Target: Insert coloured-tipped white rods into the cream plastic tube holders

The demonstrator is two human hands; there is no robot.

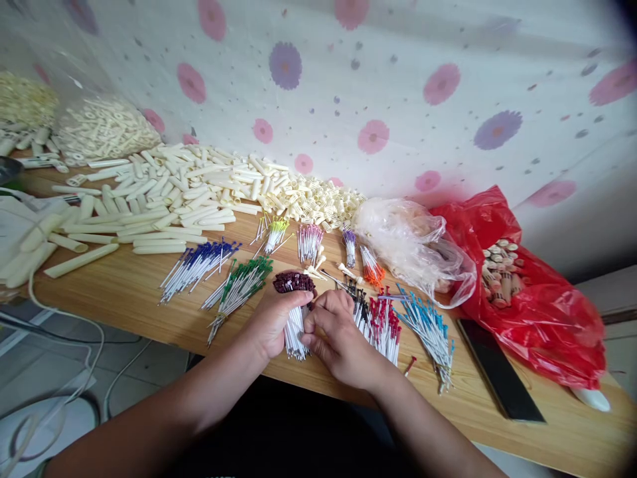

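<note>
Wall sheet [323, 86]: printed with pink and purple flowers. Worktop [124, 299]: wood-grained. Red bag [542, 318]: thin crinkled plastic. Pale tubes [169, 192]: smooth, heaped. Maroon-headed bundle [294, 335]: slim white rods, at worktop's near edge; left hand [276, 318], fingers clasped around it; right hand [343, 338], fingers curled against its side, grip unclear.

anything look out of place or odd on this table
A thin red-headed piece lies oddly alone, right of the pile of red-headed white sticks. The bundle of orange-headed white sticks has its heads at the near end; the maroon-headed white sticks in the left hand have theirs at the far end.
</note>
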